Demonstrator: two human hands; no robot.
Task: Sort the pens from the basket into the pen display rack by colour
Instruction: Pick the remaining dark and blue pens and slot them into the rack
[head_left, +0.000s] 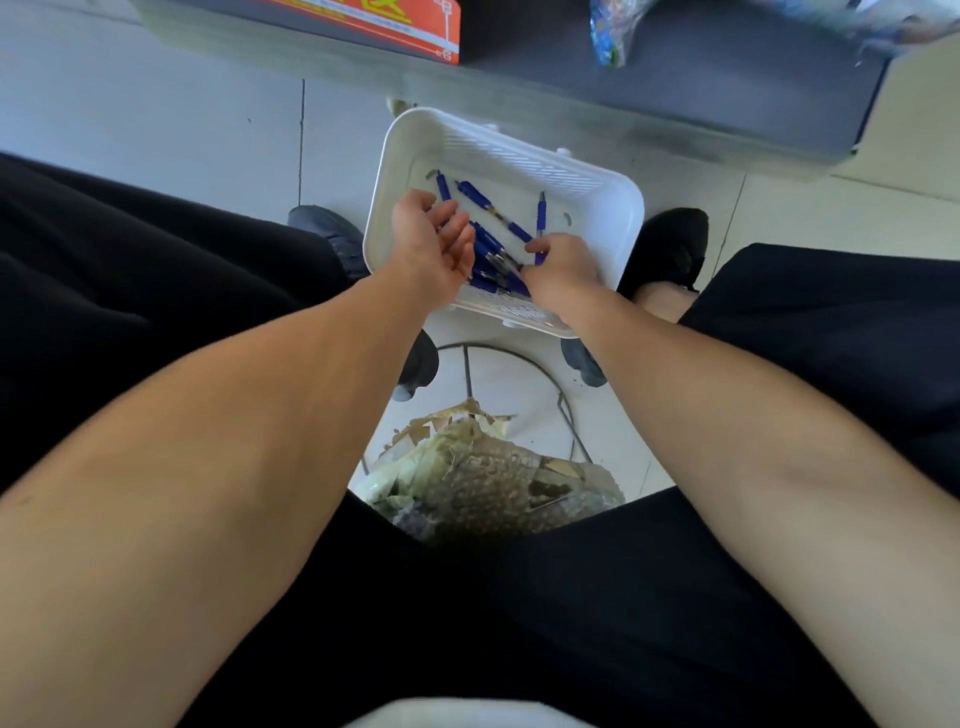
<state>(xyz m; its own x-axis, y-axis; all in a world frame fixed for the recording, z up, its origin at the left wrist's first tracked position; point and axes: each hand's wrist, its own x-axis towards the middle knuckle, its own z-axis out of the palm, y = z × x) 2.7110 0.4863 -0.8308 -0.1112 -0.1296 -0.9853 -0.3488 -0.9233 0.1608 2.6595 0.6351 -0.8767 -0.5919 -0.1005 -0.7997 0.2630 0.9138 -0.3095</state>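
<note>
A white plastic basket (597, 208) stands on the floor between my feet, with several blue pens (475, 195) lying loose in it. My left hand (434, 239) hovers over the basket's left side, palm turned up, fingers relaxed and holding nothing. My right hand (561, 270) reaches into the near right part of the basket, and its fingers pinch blue pens (540, 213) from the pile. The pen display rack is out of sight.
A grey shelf edge (623, 98) runs across the top, with an orange box (374, 21) and a colourful packet (613, 31) on it. A worn stool seat (493, 483) with a wire ring lies below me. Black shoes (670, 249) flank the basket on the tiled floor.
</note>
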